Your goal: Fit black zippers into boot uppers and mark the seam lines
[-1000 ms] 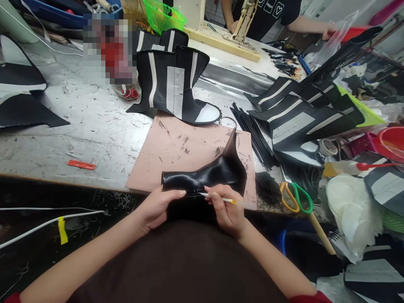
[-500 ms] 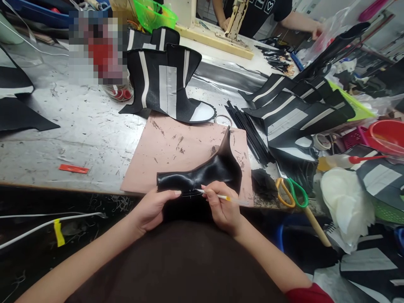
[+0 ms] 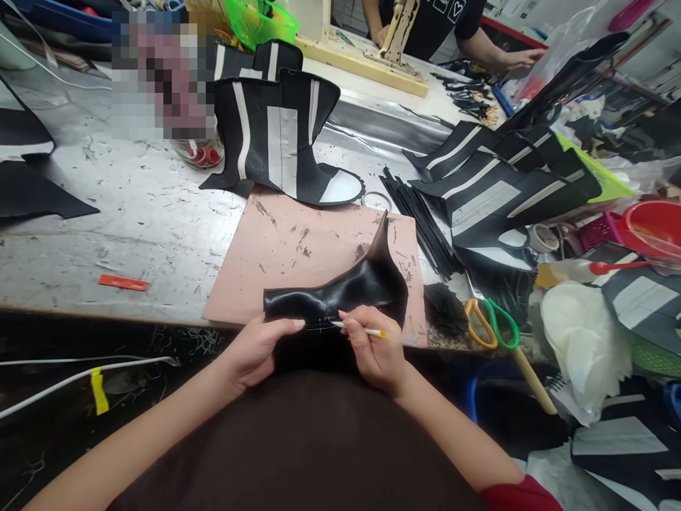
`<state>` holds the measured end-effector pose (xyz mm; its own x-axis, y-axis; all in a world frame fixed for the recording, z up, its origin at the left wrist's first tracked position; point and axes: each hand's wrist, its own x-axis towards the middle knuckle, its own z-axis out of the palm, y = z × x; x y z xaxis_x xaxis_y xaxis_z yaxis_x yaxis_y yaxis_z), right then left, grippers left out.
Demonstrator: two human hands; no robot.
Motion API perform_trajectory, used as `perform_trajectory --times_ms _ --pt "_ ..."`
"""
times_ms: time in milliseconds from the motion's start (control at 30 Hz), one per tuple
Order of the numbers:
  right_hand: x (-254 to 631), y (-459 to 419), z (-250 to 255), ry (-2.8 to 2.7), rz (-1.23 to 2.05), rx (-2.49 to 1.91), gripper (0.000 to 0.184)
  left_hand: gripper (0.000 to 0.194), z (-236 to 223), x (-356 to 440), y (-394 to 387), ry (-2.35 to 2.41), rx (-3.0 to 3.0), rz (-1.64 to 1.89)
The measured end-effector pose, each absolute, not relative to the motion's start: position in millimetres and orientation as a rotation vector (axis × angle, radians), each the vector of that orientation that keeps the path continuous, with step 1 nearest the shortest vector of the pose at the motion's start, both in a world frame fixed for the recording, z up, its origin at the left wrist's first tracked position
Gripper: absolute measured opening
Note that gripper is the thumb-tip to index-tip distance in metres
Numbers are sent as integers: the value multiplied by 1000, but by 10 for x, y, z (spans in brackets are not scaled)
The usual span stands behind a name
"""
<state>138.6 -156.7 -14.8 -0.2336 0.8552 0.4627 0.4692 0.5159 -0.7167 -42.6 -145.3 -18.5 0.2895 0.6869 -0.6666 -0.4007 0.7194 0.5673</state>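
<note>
A shiny black leather boot upper [image 3: 362,284] lies over the front edge of the table on a pink board [image 3: 277,241]. My left hand [image 3: 260,351] grips its lower left edge, thumb on top and fingers hidden beneath. In my right hand [image 3: 375,348] is a slim white marking pen [image 3: 367,331] with a yellow band, pinched between thumb and fingers. Its tip touches or nearly touches the leather by a seam close to the edge. Small white marks show along that edge.
Black boot pieces with white strips [image 3: 287,142] stand behind the board, with more pieces [image 3: 489,191] at the right. Black strips [image 3: 420,220], scissors [image 3: 492,323] and an orange-red flat tool [image 3: 123,282] lie on the table. Across it, a person sits by a sewing machine [image 3: 399,35].
The pen tip has shifted slightly down and right, toward the edge of the leather. My left hand holds the same spot. The person across the table has moved an outstretched hand.
</note>
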Motion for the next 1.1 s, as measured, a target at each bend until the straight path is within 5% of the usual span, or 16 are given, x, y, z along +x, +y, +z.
perform_trajectory --times_ms 1100 --pt "1536 -1648 -196 -1658 708 -1112 14 24 -206 -451 -1392 902 -50 562"
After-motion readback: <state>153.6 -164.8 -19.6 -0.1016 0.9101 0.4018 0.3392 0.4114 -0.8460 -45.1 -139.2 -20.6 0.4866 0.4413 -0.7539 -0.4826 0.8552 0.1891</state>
